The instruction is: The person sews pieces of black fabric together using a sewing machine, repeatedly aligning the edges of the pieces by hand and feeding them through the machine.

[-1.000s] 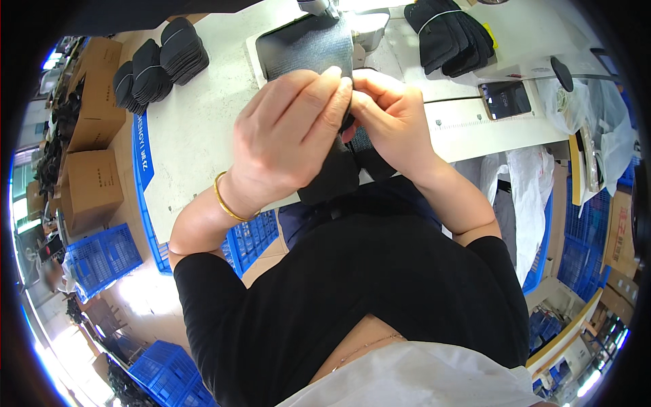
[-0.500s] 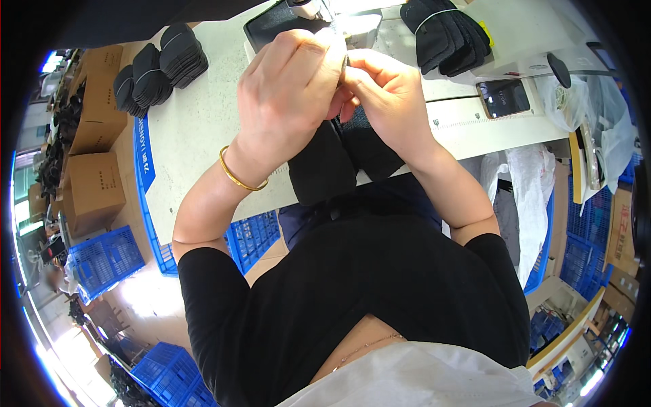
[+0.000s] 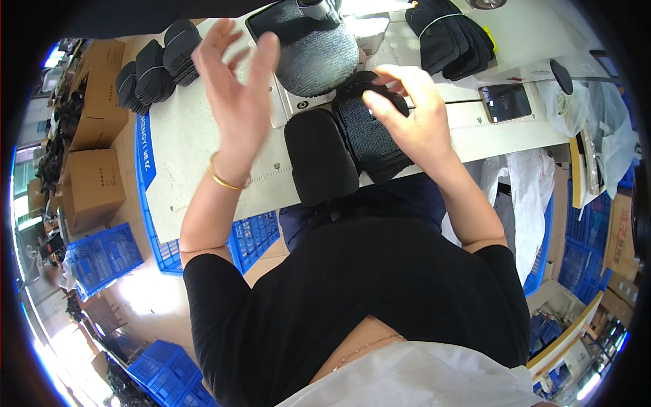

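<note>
My left hand [image 3: 237, 91] is raised over the table's left part, fingers spread and slightly blurred, holding nothing. A gold bangle [image 3: 226, 174] circles its wrist. My right hand [image 3: 410, 108] hovers at a stack of dark textured fabric pieces [image 3: 369, 132], thumb and fingertips apart; whether they touch the top piece I cannot tell. Beside that stack, at the table's near edge, lies a smooth black rounded fabric stack [image 3: 321, 156]. A rounded dark piece with a shiny mesh weave [image 3: 319, 61] lies under the sewing machine's metal head [image 3: 313, 9].
Tied bundles of black pieces stand at the far left [image 3: 182, 51] and far right [image 3: 458, 41]. A phone [image 3: 506, 102] rests on the right. Blue crates [image 3: 105, 258] and cardboard boxes [image 3: 95, 190] sit left of the table; a white plastic bag [image 3: 532, 197] hangs at right.
My hands were together before the machine, pinching something small and dark. They have parted: the left went left and opened, the right moved slightly right and down. The mesh piece and both stacks are uncovered.
</note>
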Demonstrator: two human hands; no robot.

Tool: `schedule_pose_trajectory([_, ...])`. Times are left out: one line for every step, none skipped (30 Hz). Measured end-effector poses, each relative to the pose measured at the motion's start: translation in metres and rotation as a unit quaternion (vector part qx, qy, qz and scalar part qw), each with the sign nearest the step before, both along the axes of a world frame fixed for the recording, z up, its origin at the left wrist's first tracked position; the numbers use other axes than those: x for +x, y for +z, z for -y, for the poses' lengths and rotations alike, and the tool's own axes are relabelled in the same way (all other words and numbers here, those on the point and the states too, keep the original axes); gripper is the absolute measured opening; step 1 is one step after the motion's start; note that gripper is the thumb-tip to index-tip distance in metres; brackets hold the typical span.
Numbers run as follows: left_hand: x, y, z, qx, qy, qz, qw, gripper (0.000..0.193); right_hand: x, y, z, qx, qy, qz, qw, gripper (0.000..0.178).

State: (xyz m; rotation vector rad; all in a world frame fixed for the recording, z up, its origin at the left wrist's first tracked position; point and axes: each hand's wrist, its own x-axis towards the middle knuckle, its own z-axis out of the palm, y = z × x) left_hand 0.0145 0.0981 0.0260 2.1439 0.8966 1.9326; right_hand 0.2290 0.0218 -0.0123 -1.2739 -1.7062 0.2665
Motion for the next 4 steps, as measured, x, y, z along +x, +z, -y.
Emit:
schedule_pose_trajectory([-0.009,0.001,-0.013,-0.265,-0.135,0.095,0.95,0.055,0.008,-0.015,0.005,-0.028,-0.064,0.05,0.996,0.055])
schedule_pose_trajectory([-0.019,0.002,-0.023,-0.502,-0.251,0.181,0.808,0.06,0.011,-0.025,0.009,-0.029,-0.062,0.051,0.996,0.055])
schedule_pose_trajectory([-0.021,-0.003,-0.038,-0.502,-0.296,0.171,0.795,0.045,0.013,-0.033,0.014,-0.077,-0.082,0.099,0.989,0.062])
schedule_pose_trajectory([-0.018,-0.006,-0.057,-0.499,-0.339,0.162,0.781,0.034,0.013,-0.039,0.014,-0.123,-0.101,0.147,0.976,0.069])
